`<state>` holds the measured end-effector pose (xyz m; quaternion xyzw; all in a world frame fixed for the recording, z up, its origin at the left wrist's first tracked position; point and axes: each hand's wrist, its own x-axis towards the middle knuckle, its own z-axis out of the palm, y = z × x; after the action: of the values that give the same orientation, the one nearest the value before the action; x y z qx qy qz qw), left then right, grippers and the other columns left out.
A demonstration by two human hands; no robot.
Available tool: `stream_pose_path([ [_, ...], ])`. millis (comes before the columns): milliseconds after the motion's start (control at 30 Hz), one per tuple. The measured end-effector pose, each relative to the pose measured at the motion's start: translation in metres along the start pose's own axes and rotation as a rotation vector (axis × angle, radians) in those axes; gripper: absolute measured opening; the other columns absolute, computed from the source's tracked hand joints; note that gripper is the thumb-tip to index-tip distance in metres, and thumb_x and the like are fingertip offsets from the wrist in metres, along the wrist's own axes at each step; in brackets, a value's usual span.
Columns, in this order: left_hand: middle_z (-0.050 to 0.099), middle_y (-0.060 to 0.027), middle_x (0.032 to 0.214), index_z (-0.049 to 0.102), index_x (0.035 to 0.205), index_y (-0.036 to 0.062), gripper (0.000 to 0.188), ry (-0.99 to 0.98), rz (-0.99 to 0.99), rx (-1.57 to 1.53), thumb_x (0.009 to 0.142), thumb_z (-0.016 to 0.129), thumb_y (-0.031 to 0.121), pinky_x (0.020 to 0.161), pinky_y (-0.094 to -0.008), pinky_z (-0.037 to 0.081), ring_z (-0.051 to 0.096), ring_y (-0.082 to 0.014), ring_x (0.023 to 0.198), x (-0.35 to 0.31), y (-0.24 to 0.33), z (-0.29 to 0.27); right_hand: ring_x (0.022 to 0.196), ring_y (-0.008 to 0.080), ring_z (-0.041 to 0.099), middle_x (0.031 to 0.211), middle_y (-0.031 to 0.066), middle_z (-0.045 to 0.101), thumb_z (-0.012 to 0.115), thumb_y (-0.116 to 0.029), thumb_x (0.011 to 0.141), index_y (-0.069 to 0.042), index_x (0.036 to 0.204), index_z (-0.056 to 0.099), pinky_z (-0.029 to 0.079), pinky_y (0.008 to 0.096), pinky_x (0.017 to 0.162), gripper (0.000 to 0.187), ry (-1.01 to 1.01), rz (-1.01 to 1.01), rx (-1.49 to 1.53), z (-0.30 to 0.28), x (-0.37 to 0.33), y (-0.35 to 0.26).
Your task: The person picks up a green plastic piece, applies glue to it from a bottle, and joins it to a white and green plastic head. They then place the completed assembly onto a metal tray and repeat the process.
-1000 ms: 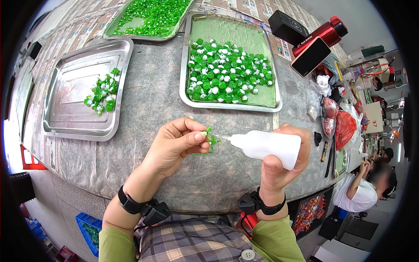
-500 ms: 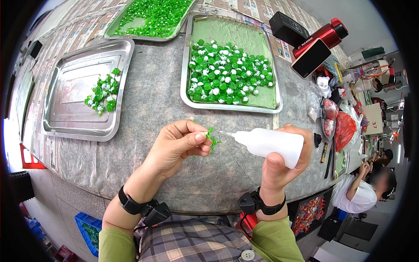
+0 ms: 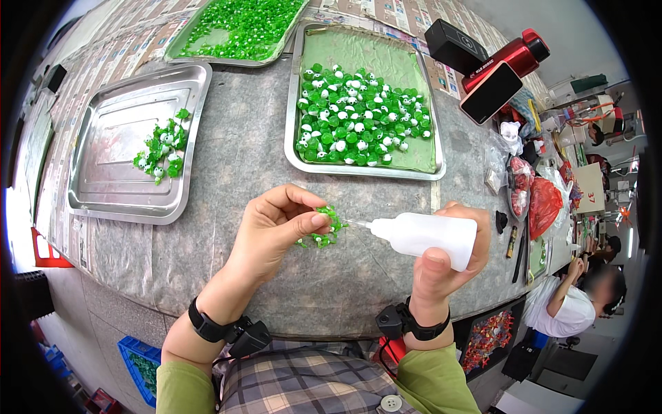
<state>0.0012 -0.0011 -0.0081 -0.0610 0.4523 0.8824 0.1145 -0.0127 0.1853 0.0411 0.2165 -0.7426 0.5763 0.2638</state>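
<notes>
Between the thumb and fingers of my left hand is a small green plastic piece; more green bits show just below the fingertips. My right hand is wrapped round a white squeeze bottle, tipped on its side. Its thin needle tip points left and reaches the green piece or nearly so; I cannot tell whether they touch. Beyond my hands, a metal tray holds many green and white round beads. On the left, another metal tray carries a small heap of green and white pieces.
A third tray at the back is full of small green pieces. At the back right are a phone, a red bottle and a black box. Red bags lie to the right; a person in white sits beyond.
The green piece has turned in my left fingers, and more green bits now show below them. The bottle has shifted slightly down, its tip nearer the piece.
</notes>
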Motion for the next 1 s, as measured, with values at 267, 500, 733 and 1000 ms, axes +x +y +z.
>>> stream_pose_path([
  [267, 0.059, -0.0055, 0.076, 0.055, 0.087, 0.0016, 0.014, 0.009, 0.006, 0.000, 0.074, 0.060, 0.003, 0.066, -0.0226, 0.045, 0.057, -0.0117, 0.071, -0.001, 0.001, 0.000, 0.058, 0.0123, 0.050, 0.071, 0.0060, 0.052, 0.071, -0.036, 0.064, -0.002, 0.083, 0.049, 0.038, 0.0219, 0.051, 0.045, -0.010, 0.059, -0.039, 0.002, -0.002, 0.000],
  [500, 0.059, -0.0056, 0.076, 0.055, 0.087, 0.0016, 0.014, -0.008, 0.002, -0.017, 0.074, 0.060, 0.003, 0.066, -0.0225, 0.046, 0.057, -0.0116, 0.071, 0.000, 0.001, 0.000, 0.070, 0.0135, 0.052, 0.080, 0.0055, 0.050, 0.066, -0.030, 0.070, 0.000, 0.086, 0.046, 0.041, 0.0238, 0.062, 0.039, 0.255, 0.234, 0.039, -0.024, 0.011, 0.005],
  [733, 0.059, -0.0051, 0.076, 0.055, 0.086, 0.0020, 0.012, 0.036, -0.003, -0.039, 0.075, 0.059, 0.004, 0.066, -0.0229, 0.047, 0.057, -0.0114, 0.070, -0.002, 0.002, -0.002, 0.092, 0.0148, 0.052, 0.100, 0.0122, 0.054, 0.056, -0.006, 0.077, 0.002, 0.104, 0.043, 0.041, 0.0271, 0.079, 0.031, 0.168, 0.553, -0.003, -0.094, 0.015, 0.069],
  [1000, 0.058, -0.0045, 0.075, 0.055, 0.086, 0.0029, 0.011, 0.055, -0.056, -0.092, 0.077, 0.058, 0.008, 0.065, -0.0255, 0.049, 0.058, -0.0120, 0.069, -0.001, 0.001, -0.002, 0.096, 0.0175, 0.049, 0.102, 0.0087, 0.053, 0.061, -0.006, 0.072, -0.003, 0.111, 0.039, 0.038, 0.0285, 0.083, 0.045, 0.196, 0.435, -0.502, -0.130, -0.016, 0.101],
])
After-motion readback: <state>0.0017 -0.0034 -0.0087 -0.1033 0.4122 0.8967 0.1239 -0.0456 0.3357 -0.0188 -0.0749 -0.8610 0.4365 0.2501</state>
